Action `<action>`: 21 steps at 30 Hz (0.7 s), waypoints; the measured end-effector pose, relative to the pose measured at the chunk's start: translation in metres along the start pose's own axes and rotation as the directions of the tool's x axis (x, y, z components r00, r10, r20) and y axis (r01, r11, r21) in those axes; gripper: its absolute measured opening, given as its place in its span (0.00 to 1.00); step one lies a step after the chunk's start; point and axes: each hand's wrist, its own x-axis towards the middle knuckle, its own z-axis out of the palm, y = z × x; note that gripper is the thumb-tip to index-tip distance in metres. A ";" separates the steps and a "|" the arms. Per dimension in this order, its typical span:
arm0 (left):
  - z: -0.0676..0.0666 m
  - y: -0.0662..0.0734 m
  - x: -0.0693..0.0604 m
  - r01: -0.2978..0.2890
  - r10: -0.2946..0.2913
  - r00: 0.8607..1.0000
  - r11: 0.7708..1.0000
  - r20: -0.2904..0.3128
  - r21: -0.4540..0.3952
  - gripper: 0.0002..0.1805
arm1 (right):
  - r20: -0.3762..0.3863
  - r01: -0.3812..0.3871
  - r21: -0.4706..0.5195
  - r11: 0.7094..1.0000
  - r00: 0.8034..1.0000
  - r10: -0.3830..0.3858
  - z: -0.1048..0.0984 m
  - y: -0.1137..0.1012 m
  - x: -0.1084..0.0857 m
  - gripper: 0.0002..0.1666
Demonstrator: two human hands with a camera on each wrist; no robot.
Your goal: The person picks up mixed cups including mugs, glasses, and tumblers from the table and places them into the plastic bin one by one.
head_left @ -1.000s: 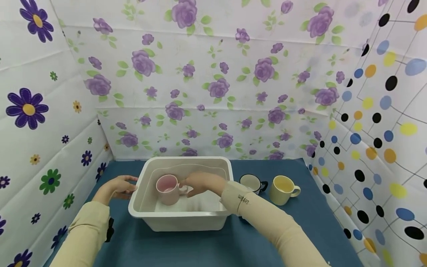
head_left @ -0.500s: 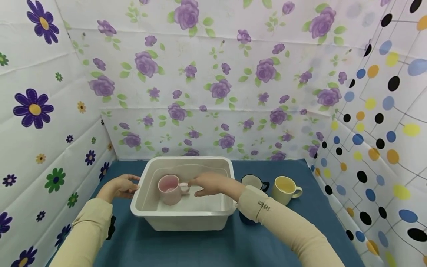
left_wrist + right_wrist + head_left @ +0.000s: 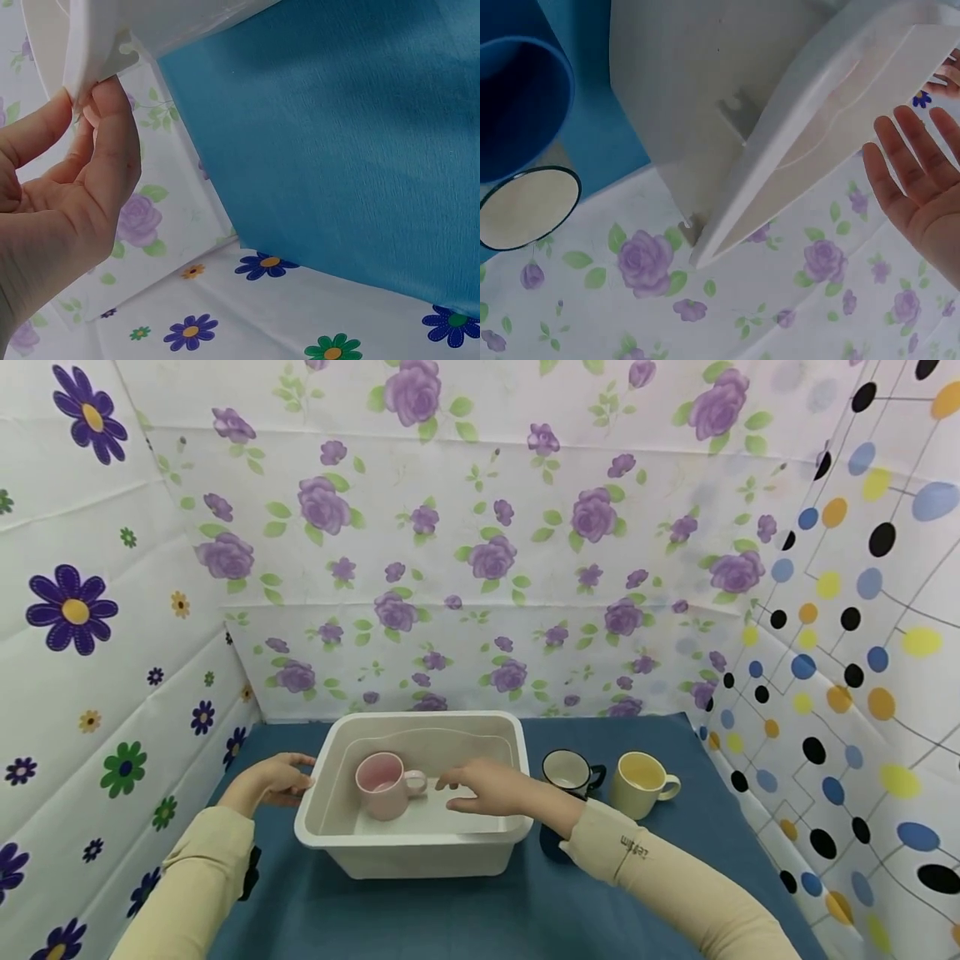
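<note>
A white plastic basin (image 3: 420, 862) stands on the blue cloth, with a pink mug (image 3: 384, 797) upright in its left half, handle to the right. My left hand (image 3: 273, 781) pinches the basin's left rim; in the left wrist view the thumb and fingers (image 3: 112, 135) meet at the rim's edge. Over the basin's right half, my right hand (image 3: 491, 789) hovers just right of the mug's handle, apart from it and holding nothing. The right wrist view shows its fingers (image 3: 911, 154) spread and loosely extended.
Right of the basin are a white mug with a black rim (image 3: 567, 770) and a yellow mug (image 3: 633, 789). A dark blue cup (image 3: 525, 105) is mostly hidden by the right arm in the head view. Patterned cloth walls (image 3: 480, 635) enclose the blue tabletop (image 3: 420, 914).
My right hand has let go of the pink mug's handle and drawn back to the right. The mug stays in place, and my left hand remains at the basin's rim.
</note>
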 end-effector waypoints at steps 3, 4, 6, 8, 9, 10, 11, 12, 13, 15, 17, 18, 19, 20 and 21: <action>-0.001 0.000 0.001 0.007 -0.007 1.000 1.000 -0.006 0.020 0.30 | -0.066 0.037 0.084 0.996 0.997 -0.032 0.001 0.001 -0.008 0.15; -0.001 -0.001 0.001 0.008 -0.007 1.000 1.000 -0.007 0.026 0.30 | -0.083 0.047 0.115 0.992 0.996 -0.038 0.002 0.001 -0.011 0.15; -0.001 -0.001 0.002 0.013 -0.013 1.000 0.999 -0.013 0.032 0.30 | -0.115 0.065 0.172 0.983 0.992 -0.046 0.003 0.002 -0.016 0.14; -0.001 -0.002 0.003 0.014 -0.014 1.000 0.999 -0.015 0.038 0.30 | -0.130 0.070 0.216 0.974 0.991 -0.042 0.004 0.004 -0.021 0.15; -0.001 -0.002 0.003 0.013 -0.013 1.000 0.999 -0.014 0.041 0.29 | -0.134 0.066 0.232 0.970 0.990 -0.035 0.005 0.004 -0.024 0.15; -0.001 -0.002 0.003 0.014 -0.013 1.000 0.999 -0.016 0.045 0.29 | -0.141 0.061 0.242 0.968 0.990 -0.027 0.005 0.005 -0.027 0.15; -0.001 -0.002 0.003 0.013 -0.012 1.000 0.999 -0.018 0.046 0.29 | -0.149 0.059 0.254 0.966 0.989 -0.021 0.006 0.006 -0.031 0.15; -0.001 -0.002 0.003 0.014 -0.013 1.000 0.999 -0.020 0.046 0.29 | -0.158 0.057 0.262 0.963 0.987 -0.016 0.006 0.006 -0.035 0.15; 0.000 -0.001 0.004 0.009 -0.008 1.000 0.999 -0.021 0.046 0.29 | -0.164 0.049 0.269 0.962 0.986 -0.004 0.006 0.008 -0.039 0.16; 0.001 0.001 0.005 0.003 -0.002 1.000 0.999 -0.019 0.043 0.29 | -0.191 0.044 0.282 0.959 0.982 0.011 0.006 0.010 -0.048 0.15; 0.002 0.002 0.006 0.002 -0.001 1.000 0.999 -0.019 0.038 0.29 | -0.222 0.057 0.297 0.953 0.975 0.011 0.006 0.010 -0.056 0.15; 0.002 0.001 0.006 0.004 -0.004 1.000 0.999 -0.022 0.037 0.29 | -0.237 0.068 0.299 0.952 0.972 0.004 0.007 0.010 -0.059 0.15; 0.002 0.001 0.005 0.002 -0.001 1.000 0.999 -0.021 0.039 0.29 | -0.252 0.080 0.301 0.950 0.968 -0.002 0.007 0.011 -0.062 0.15; 0.002 0.001 0.005 0.004 -0.003 1.000 0.999 -0.024 0.042 0.29 | -0.267 0.092 0.306 0.948 0.964 -0.008 0.007 0.011 -0.064 0.14; 0.001 0.000 0.004 0.001 0.000 1.000 0.999 -0.024 0.048 0.29 | -0.279 0.100 0.313 0.945 0.960 -0.010 0.007 0.011 -0.066 0.15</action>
